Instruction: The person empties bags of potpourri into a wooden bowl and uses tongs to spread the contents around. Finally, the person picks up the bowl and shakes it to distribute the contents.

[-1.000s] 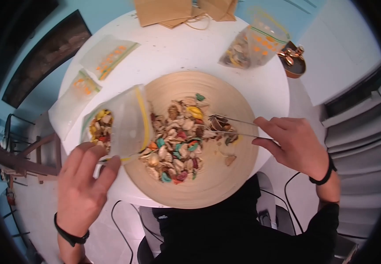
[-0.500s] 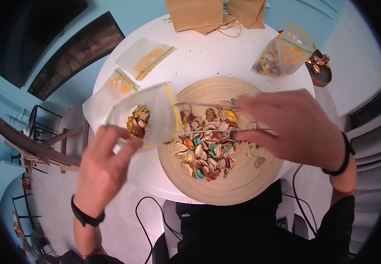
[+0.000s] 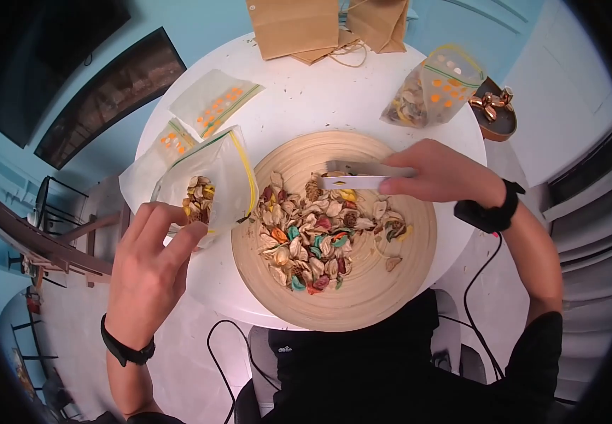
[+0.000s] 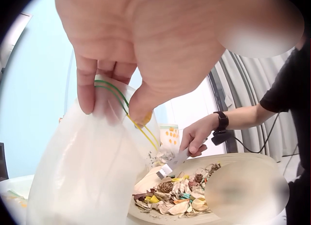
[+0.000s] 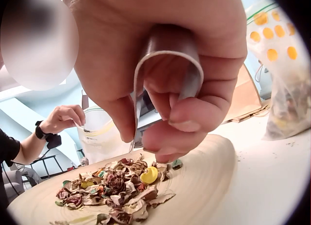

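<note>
My left hand [image 3: 154,268] pinches the rim of a clear zip bag [image 3: 228,184] with a yellow and green seal. Dried petals [image 3: 198,201] lie inside the bag, whose mouth faces the round wooden tray [image 3: 391,300]. Metal tongs [image 3: 355,181] are gripped in my right hand [image 3: 451,173], thumb on one arm and fingers on the other. Their tips are over the far side of the potpourri [image 3: 313,244], close by a small pinecone [image 3: 313,188]. The pile mixes pale petals with teal, red and yellow pieces.
Two flat zip bags with orange dots [image 3: 214,102] lie at the back left. A filled zip bag [image 3: 426,92] stands at the back right. Brown paper bags [image 3: 295,28] are at the far edge, and a dark tray with a copper-coloured balloon-dog figure [image 3: 493,109] sits beyond the right side.
The tongs gripped dark petals at the pile's right, then reached to the bag's mouth, and now are back over the pile's far side. The left hand keeps its pinch on the bag.
</note>
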The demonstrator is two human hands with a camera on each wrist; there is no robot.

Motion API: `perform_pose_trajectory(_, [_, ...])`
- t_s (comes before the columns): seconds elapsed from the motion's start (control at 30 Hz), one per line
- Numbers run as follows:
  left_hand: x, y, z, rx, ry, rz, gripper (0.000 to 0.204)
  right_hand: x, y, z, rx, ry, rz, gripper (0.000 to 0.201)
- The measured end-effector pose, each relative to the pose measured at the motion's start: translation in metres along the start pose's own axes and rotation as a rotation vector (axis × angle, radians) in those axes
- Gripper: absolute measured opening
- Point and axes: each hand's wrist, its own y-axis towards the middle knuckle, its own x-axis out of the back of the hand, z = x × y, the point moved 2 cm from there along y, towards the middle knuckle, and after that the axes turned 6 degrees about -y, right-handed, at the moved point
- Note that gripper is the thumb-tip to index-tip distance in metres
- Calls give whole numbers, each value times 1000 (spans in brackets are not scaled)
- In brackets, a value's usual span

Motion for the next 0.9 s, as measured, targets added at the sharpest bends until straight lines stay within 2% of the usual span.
perform_pose_trajectory(0.13, [0,-1,-2,-14,15,24,28,-8,18,10,59,73,54,45])
perform_pose_trajectory(0.2, [-1,-1,-2,-14,23,27,29,-13,14,18,108,163,152,43])
perform_pose_trajectory(0.23, [-1,-2,-3,-13,19,28,29,-10,9,22,93,144,241,37])
perform_pose_trajectory(0.33, [-3,-5,-3,-14,16,33,30,-8,-10,32,30,43,282,37])
perform_pose_trajectory(0.4, [-4,-5,-4,-17,21,27,31,-13,-25,34,43,-46,273,38])
perform_pose_trajectory(0.47, [-4,-5,-4,-32,21,29,32,-18,-36,42,76,-90,92,39])
perform_pose_trajectory(0.73, [-8,-3,-7,-48,12,31,35,-30,-36,53,143,-283,74,36])
perform_pose_trajectory(0.8, [-8,-4,-7,-54,15,29,35,-32,-38,52,182,-308,-26,34])
perform_pose_trajectory(0.9, [-8,-4,-6,-59,21,28,35,-36,-38,50,170,-341,-26,37])
